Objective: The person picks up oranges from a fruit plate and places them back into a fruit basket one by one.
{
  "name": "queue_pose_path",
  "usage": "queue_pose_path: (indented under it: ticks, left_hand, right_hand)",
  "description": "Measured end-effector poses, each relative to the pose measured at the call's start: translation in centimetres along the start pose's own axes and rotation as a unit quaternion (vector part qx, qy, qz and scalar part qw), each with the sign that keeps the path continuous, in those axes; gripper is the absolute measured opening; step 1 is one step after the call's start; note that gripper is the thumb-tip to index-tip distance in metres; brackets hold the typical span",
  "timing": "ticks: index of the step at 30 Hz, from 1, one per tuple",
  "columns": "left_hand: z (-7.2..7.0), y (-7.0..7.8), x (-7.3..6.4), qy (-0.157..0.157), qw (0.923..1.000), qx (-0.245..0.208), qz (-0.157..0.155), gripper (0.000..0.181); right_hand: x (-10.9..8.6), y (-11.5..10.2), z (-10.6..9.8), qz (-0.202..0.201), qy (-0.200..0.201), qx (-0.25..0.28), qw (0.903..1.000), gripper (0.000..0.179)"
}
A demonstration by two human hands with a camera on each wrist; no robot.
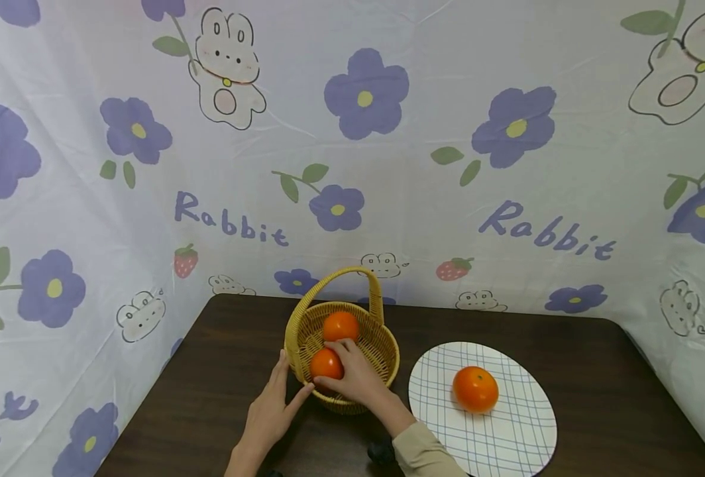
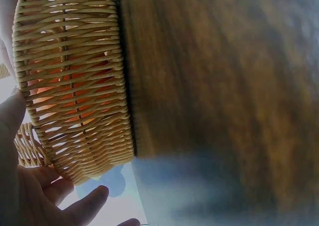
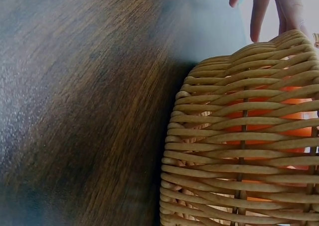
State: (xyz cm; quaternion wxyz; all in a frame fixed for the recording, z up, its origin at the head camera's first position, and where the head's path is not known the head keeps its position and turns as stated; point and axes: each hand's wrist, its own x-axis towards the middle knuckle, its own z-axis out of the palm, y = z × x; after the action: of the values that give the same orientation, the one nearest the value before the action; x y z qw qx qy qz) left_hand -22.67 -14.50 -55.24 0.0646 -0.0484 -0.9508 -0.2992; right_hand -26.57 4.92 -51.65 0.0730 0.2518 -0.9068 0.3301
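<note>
A yellow wicker basket (image 1: 388,344) with a tall handle stands on the table, two oranges inside. My right hand (image 1: 355,374) reaches over the front rim and holds the nearer orange (image 1: 325,364) between thumb and fingers. Behind it, the farther orange (image 1: 340,326) lies against the back of the basket. My left hand (image 1: 269,407) rests along the basket's left side, fingers straight and spread, thumb toward the front rim. From the left wrist view, the left fingers (image 2: 87,206) reach past the woven wall. Orange shows through the weave (image 3: 244,161) in the right wrist view.
To the right lies a round white plate (image 1: 519,437) with a blue grid pattern, bearing another orange (image 1: 475,389). A dark wooden table (image 1: 209,371) carries everything. Behind it hangs a printed cloth (image 1: 412,199). A small black object (image 1: 381,452) sits by the right wrist.
</note>
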Motion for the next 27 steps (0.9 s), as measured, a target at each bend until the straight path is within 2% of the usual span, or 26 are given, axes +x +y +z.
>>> queue_pose_path:
  ticks: [5,13,19,27]
  left_hand:
    - [0.2,0.0,0.0,0.003,1.0000,0.000,0.000,0.081]
    - [0.1,0.0,0.1,0.005,1.0000,0.004,0.002,0.082]
    - [-0.1,0.2,0.1,0.008,0.9999,0.002,0.008,0.081]
    - [0.0,0.2,-0.1,0.004,1.0000,-0.004,-0.001,0.080]
  right_hand:
    - [-0.3,-0.1,-0.2,0.009,0.001,-0.009,0.9999,0.066]
    - [-0.7,0.2,-0.4,-0.002,0.022,-0.017,0.9996,0.064]
    - [-1.1,0.3,-0.7,-0.002,0.032,-0.007,0.9995,0.064]
    - [-1.9,0.2,-1.2,0.004,0.029,0.005,0.9996,0.063]
